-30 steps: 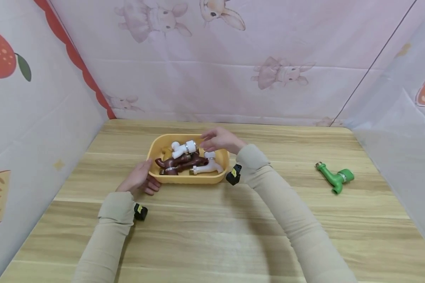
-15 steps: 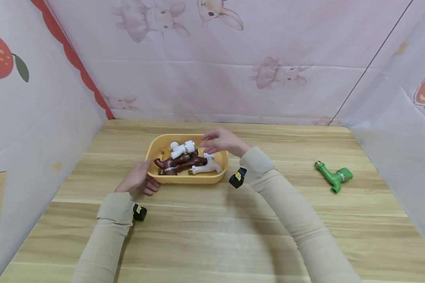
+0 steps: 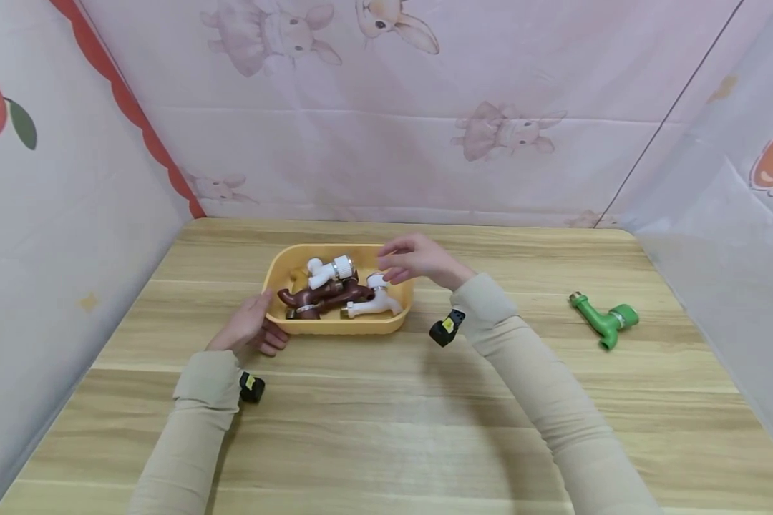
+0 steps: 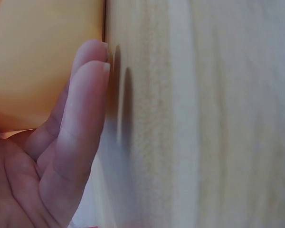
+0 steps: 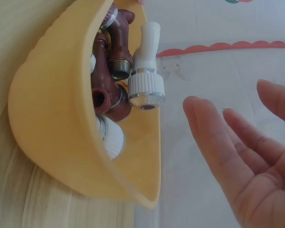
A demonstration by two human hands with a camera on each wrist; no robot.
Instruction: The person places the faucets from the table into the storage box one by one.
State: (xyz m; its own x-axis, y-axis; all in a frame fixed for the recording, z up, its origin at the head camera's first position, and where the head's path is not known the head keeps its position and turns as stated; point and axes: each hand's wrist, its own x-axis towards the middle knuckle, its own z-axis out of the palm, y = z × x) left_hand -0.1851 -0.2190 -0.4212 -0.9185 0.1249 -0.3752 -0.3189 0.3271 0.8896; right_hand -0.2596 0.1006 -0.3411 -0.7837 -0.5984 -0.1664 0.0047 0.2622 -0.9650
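Two hands at work: left hand (image 3: 250,330) flat against near-left wall of yellow tray (image 3: 335,327) mid-tabletop (image 3: 386,422), right hand (image 3: 419,259) loosely spread, empty, above white tap (image 3: 327,270); best lowered straight, pinching its body, tray braced.

A tray (image 3: 335,327) sits on the table (image 3: 386,415) left of centre, toward the far side, with several taps (image 3: 335,292) piled in it. One lone tap (image 3: 605,320) lies well apart on the right. The left hand (image 3: 245,330) rests against the tray's near-left corner; the right hand (image 3: 419,259) hovers over its far-right rim.
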